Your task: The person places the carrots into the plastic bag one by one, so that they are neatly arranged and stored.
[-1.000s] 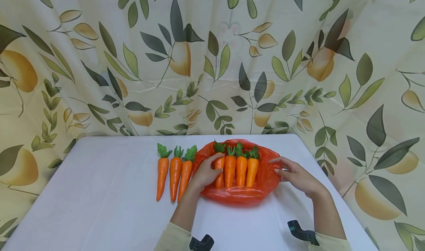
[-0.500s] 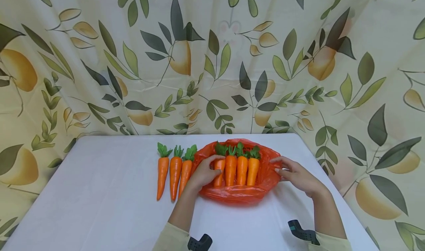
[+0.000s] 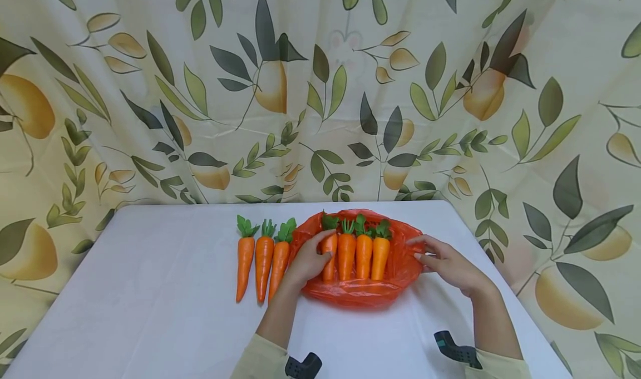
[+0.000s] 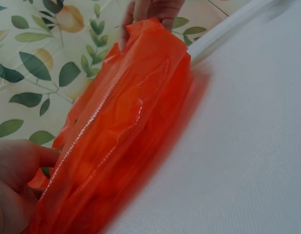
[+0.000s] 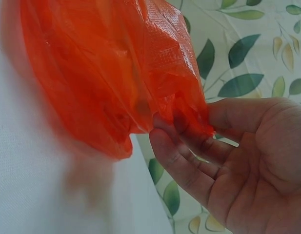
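A red plastic bag (image 3: 350,297) lies spread with its mouth facing up, and several orange carrots with green tops sit side by side in it. My left hand (image 3: 311,259) reaches over the bag's left rim and grips the leftmost of these, a carrot (image 3: 329,270), between thumb and fingers. At the opposite rim my right hand (image 3: 448,265) pinches the bag's edge; in the right wrist view the thumb and fingers (image 5: 182,163) hold the thin plastic. The left wrist view shows the bag's near side (image 4: 126,131), which hides the carrots inside.
Left of the bag, three more carrots lie in a row on the white table: an outer carrot (image 3: 245,267), a middle carrot (image 3: 264,265) and an inner carrot (image 3: 279,265) partly behind my left forearm. A leaf-patterned curtain (image 3: 320,145) hangs behind the table (image 3: 150,290).
The leftmost carrot in the bag has tilted a little in my left hand, its top shifting slightly. My right hand stays at the bag's right edge.
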{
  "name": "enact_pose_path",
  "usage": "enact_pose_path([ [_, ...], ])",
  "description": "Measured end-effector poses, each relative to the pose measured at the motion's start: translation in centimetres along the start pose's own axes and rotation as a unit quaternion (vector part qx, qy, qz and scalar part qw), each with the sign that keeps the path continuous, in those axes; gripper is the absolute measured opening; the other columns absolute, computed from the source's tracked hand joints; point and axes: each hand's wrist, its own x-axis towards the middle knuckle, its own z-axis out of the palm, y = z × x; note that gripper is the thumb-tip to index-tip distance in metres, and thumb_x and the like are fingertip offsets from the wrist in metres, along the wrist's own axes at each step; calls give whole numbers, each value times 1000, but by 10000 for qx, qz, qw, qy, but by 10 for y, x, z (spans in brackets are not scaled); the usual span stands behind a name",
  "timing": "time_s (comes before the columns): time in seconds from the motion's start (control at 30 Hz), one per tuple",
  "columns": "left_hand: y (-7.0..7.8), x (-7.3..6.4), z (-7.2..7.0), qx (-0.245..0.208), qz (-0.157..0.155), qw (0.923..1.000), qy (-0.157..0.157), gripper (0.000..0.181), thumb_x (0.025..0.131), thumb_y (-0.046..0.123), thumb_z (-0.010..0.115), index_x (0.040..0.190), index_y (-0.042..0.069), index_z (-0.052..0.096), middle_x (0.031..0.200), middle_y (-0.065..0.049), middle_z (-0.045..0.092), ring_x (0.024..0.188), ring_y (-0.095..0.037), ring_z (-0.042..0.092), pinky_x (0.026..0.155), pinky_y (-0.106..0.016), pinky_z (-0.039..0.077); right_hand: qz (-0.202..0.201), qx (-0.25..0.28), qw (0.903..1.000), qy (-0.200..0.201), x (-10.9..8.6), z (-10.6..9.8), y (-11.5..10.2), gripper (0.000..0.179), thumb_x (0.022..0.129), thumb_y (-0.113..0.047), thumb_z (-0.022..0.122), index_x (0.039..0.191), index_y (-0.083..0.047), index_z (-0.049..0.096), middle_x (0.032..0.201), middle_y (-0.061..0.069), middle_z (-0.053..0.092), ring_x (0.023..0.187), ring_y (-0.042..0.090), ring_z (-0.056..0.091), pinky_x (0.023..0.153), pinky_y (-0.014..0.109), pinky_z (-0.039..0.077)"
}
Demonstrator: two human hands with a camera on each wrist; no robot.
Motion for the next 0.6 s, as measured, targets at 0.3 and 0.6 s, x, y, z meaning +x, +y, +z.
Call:
enact_pose_path([
  [0.3,0,1,1,-74,-42,10000,33,54,99,3,66,148,24,58,118,-10,57,90,-24,54,73,-33,45,-3,-25,10000,-18,-1,0,-1,36,107,-10,53,142,-1,54,146,28,47,115,33,62,92,42,57],
  [0.6,6,-2,-2,-19,-7,10000,-9,55,99,3,67,149,24,57,113,-11,59,78,-21,46,67,-32,41,45,-9,10000,-45,0,-3,-1,36,107,-10,53,142,-1,54,146,27,48,115,36,62,91,38,57],
])
